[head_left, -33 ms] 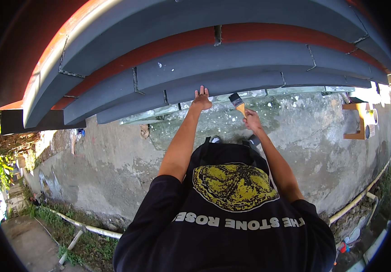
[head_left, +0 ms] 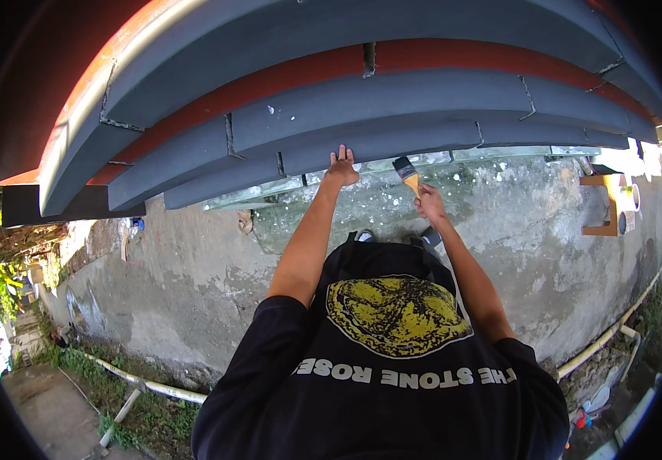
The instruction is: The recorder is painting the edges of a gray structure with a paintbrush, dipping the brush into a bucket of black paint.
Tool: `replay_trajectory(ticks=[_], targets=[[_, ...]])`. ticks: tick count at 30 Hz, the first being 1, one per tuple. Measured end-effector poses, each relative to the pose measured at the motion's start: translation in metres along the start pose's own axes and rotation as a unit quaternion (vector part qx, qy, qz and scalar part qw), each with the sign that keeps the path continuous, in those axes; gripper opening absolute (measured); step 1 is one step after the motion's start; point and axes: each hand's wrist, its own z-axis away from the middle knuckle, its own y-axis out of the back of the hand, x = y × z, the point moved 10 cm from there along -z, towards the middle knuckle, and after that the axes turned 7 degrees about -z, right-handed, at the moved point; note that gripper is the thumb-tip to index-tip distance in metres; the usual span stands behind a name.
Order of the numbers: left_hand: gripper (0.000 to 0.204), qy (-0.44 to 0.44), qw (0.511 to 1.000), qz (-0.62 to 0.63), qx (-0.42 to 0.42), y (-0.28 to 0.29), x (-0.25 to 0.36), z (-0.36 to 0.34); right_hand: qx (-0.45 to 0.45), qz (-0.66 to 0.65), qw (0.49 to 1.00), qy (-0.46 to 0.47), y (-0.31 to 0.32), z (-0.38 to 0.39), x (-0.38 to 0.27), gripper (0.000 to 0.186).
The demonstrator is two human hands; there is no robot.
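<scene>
My right hand (head_left: 429, 202) is closed around the yellow handle of a paintbrush (head_left: 407, 172). Its dark bristles point up and to the left, just off the lower edge of the grey-painted ledge (head_left: 392, 139). Against that same ledge, left of the brush, my left hand (head_left: 342, 170) lies with its fingers stretched out and nothing in it. Whether the bristles touch anything, I cannot tell.
Above rise more grey bands with a red stripe (head_left: 300, 70) between them. Below is a stained concrete floor (head_left: 170, 307) with white spatter. A cardboard box (head_left: 606, 205) with a white round container (head_left: 633, 198) stands at right. Pale pipes (head_left: 147, 386) run along the floor's near edge.
The paintbrush and my right hand have shifted slightly to the right, and the brush stands a little more upright. My left hand has stayed in place.
</scene>
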Motion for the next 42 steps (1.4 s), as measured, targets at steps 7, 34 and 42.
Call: replay_trajectory(ticks=[7,34,42], targets=[[0.071,0.016,1.000,-0.008,0.002,-0.005,-0.003,-0.008,0.096,-0.223,0.970,0.010,0.012,0.000,-0.008,0.018],[0.071,0.023,1.000,-0.001,0.015,-0.008,-0.011,-0.010,0.018,-0.149,0.989,-0.001,-0.016,0.009,-0.014,0.017],[0.070,0.009,0.999,-0.031,0.012,-0.002,0.003,-0.005,0.187,-0.321,0.927,0.056,0.030,0.004,-0.003,0.015]])
